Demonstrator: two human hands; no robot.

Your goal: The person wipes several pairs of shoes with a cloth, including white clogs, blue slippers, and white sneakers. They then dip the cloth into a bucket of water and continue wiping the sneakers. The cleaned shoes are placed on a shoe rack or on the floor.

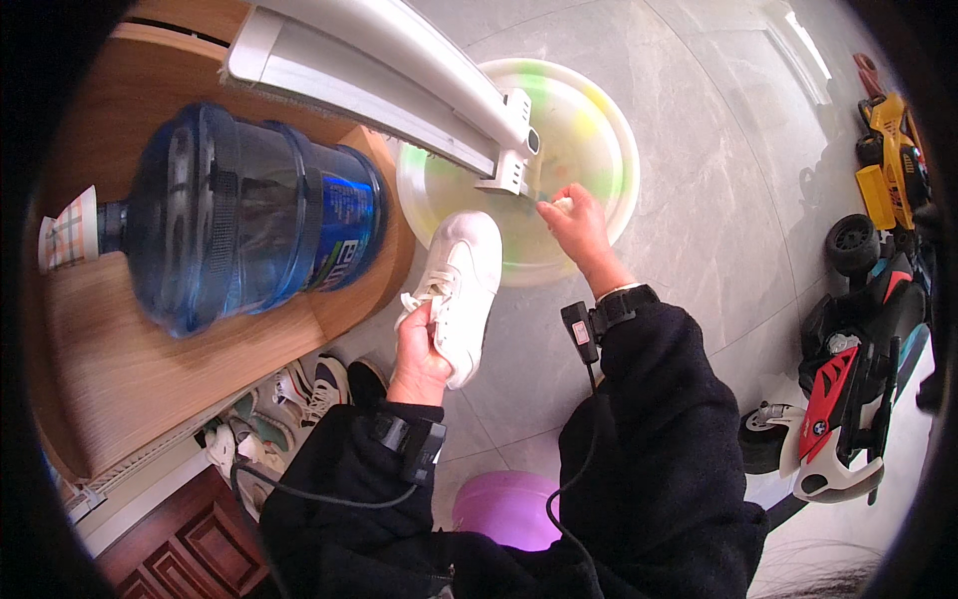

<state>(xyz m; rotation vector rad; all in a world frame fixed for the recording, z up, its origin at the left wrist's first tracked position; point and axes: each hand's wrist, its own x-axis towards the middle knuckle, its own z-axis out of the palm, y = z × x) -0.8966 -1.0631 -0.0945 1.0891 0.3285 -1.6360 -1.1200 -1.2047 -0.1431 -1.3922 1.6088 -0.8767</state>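
My left hand [420, 356] grips a white lace-up sneaker [468, 288] by its ankle opening, with the thumb by the laces. The toe points away from me, and the shoe is held above the floor. To the right, my right hand [580, 224] is closed around a small whitish object [563, 204], mostly hidden by the fingers, so its kind is unclear. Below that hand lies a round, pale plastic basin [629, 191] with green and yellow patches. Both wrists carry black strapped devices with cables.
A long white fixture [374, 67] extends over the basin. At left, a blue water-cooler bottle [247, 217] lies on a wooden shelf [150, 367], with several shoes [325, 389] beneath. A purple plastic object [505, 509] is below me. A toy motorbike [831, 397] and yellow toy vehicle [891, 161] stand right.
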